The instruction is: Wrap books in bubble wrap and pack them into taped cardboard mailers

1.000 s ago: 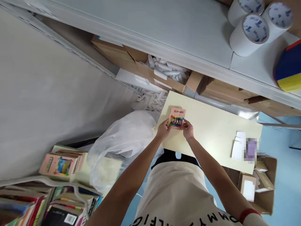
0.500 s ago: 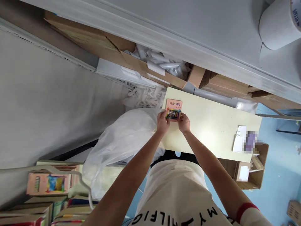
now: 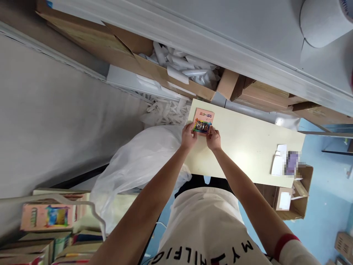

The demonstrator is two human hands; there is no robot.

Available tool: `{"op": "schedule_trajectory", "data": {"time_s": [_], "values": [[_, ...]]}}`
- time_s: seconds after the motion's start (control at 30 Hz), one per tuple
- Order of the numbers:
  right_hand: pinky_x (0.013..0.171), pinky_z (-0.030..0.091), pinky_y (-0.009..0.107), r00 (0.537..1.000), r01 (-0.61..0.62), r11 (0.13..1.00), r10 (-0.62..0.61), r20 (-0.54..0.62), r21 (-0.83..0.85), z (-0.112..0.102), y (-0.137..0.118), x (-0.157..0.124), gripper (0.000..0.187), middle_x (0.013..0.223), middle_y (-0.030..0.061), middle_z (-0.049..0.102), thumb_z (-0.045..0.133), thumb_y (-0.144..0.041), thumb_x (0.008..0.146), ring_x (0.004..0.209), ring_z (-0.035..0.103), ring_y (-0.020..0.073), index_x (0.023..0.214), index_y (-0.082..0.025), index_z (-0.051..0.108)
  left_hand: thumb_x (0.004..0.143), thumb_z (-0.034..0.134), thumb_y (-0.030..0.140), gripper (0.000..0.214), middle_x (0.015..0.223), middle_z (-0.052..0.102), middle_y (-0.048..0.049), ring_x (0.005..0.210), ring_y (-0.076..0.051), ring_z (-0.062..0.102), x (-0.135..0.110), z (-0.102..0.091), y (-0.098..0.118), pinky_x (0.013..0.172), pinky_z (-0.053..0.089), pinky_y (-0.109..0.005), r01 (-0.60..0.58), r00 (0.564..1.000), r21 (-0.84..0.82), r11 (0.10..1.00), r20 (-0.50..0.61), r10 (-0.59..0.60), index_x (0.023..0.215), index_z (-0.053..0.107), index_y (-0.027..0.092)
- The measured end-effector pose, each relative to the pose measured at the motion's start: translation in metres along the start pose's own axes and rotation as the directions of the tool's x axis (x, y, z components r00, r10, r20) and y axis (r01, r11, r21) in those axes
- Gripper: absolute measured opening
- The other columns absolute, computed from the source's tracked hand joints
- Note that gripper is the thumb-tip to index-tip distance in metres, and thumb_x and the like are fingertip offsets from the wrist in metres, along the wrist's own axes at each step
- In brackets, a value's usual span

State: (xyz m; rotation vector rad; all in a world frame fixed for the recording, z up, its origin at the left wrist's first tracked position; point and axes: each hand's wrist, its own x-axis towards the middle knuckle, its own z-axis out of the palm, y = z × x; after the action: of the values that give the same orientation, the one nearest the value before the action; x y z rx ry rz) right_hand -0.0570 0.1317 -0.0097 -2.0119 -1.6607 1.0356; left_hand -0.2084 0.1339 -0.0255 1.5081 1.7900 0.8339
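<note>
A pink book (image 3: 204, 115) with a colourful framed picture on its cover is held at the left end of a cream table (image 3: 242, 147). My left hand (image 3: 189, 135) grips its lower left edge, and my right hand (image 3: 213, 138) grips its lower right edge. The cover faces up toward me. The fingers under the book are hidden. Just left of my left hand bulges a large translucent plastic bag (image 3: 143, 151).
Stacked books (image 3: 45, 217) fill the lower left. Across the back, a cardboard box (image 3: 154, 73) holds crumpled white wrapping below a grey shelf (image 3: 220, 33) bearing a white roll (image 3: 321, 24). White papers (image 3: 278, 162) lie at the table's right end, near an open carton (image 3: 307, 195).
Both hands and the book have shifted slightly up and away from me across the table, and the book is tilted a little more. The whole view has moved slightly.
</note>
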Motion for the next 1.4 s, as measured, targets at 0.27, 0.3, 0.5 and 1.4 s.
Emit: {"op": "schedule_trajectory", "data": {"time_s": [0.27, 0.3, 0.5, 1.4], "values": [[0.082, 0.058, 0.04, 0.998, -0.002, 0.988, -0.009, 0.066, 0.157, -0.017, 0.007, -0.006, 0.07, 0.117, 0.0152, 0.056, 0.058, -0.012, 0.076, 0.097, 0.06, 0.0232, 0.143, -0.016, 0.037, 0.072, 0.053, 0.012, 0.053, 0.12, 0.062, -0.0153, 0.118, -0.03, 0.054, -0.011, 0.001, 0.01, 0.107, 0.041, -0.046, 0.051, 0.998, 0.107, 0.993, -0.038, -0.047, 0.125, 0.056, 0.014], [0.079, 0.058, 0.04, 0.999, 0.005, 0.979, -0.016, 0.051, 0.202, -0.028, 0.008, -0.013, 0.071, 0.119, 0.0146, 0.054, 0.058, -0.015, 0.077, 0.095, 0.061, 0.0223, 0.144, -0.019, 0.036, 0.071, 0.054, 0.013, 0.054, 0.121, 0.061, -0.0157, 0.12, -0.03, 0.053, -0.017, 0.001, 0.016, 0.108, 0.04, -0.047, 0.055, 0.997, 0.118, 0.991, -0.059, -0.048, 0.125, 0.056, 0.014], [0.075, 0.057, 0.037, 0.881, 0.42, 0.878, -0.334, -0.335, 0.229, -0.192, 0.007, -0.06, 0.045, 0.115, 0.0096, 0.056, 0.05, -0.029, 0.09, 0.092, 0.061, 0.0193, 0.134, -0.029, 0.047, 0.076, 0.06, 0.02, 0.037, 0.119, 0.061, -0.0146, 0.119, -0.031, 0.054, -0.027, 0.005, 0.115, 0.107, 0.04, -0.049, -0.189, 0.975, 0.033, 0.981, -0.116, 0.191, 0.113, 0.062, 0.02], [0.083, 0.054, 0.035, 0.806, 0.561, 0.665, -0.301, -0.51, 0.493, -0.369, 0.034, -0.071, 0.057, 0.137, 0.0096, 0.05, 0.06, -0.05, 0.086, 0.105, 0.058, 0.02, 0.136, -0.029, 0.043, 0.082, 0.069, 0.039, 0.04, 0.115, 0.064, -0.009, 0.105, -0.019, 0.063, -0.042, 0.072, 0.389, 0.089, 0.054, -0.032, -0.376, 0.926, -0.473, 0.796, -0.225, 0.304, 0.113, 0.052, 0.022]]}}
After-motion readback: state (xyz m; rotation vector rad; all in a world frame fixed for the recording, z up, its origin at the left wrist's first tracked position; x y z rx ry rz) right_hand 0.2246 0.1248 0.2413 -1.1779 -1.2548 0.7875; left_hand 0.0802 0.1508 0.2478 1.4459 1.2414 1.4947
